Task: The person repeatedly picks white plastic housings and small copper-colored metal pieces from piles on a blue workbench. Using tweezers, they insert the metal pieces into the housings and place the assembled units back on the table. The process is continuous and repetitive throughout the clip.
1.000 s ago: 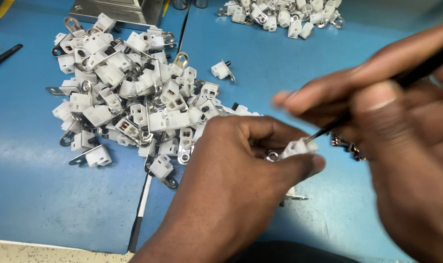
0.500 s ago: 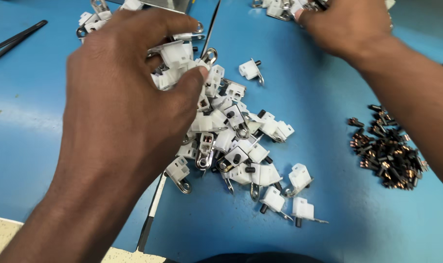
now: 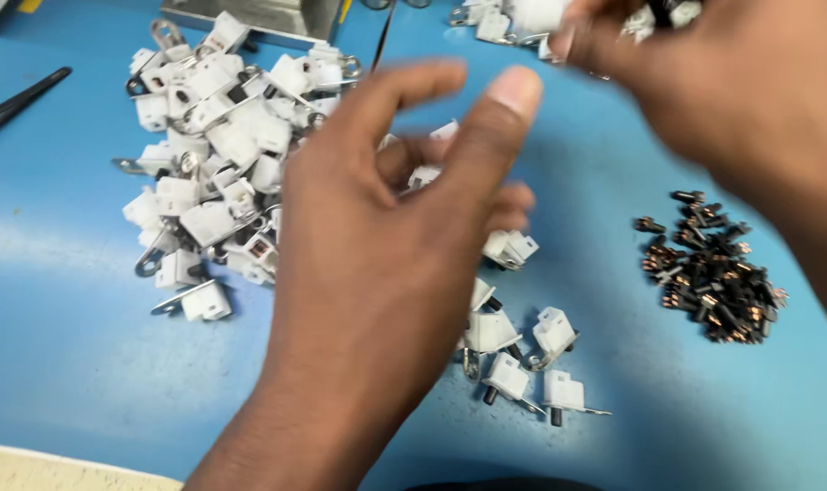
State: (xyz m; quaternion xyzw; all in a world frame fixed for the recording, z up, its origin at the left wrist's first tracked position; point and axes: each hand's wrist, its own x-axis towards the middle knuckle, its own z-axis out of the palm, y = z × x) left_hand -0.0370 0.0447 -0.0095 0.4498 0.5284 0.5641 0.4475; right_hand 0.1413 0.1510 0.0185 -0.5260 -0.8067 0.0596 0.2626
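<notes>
Your left hand (image 3: pixel 386 273) hovers with fingers spread over the white clips (image 3: pixel 223 164), gripping nothing; next, pinch one clip.

Your right hand (image 3: pixel 741 100) is blurred, so I cannot tell its grip.

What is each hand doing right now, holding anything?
Left hand: open, fingers spread above the pile of white plastic parts, holding nothing visible.
Right hand: blurred, over more white parts; its grip cannot be told.

Left hand (image 3: pixel 386 273) covers the mid part of the white connector pile (image 3: pixel 223 173); can't tell if fingers grip any piece. Right hand (image 3: pixel 732 91) motion-blurred, cut off at top & right edges, hiding most of the far white pile (image 3: pixel 491 20). Small dark parts (image 3: pixel 713 273) too tiny to identify. Metal box (image 3: pixel 250 14) cropped at top.
</notes>
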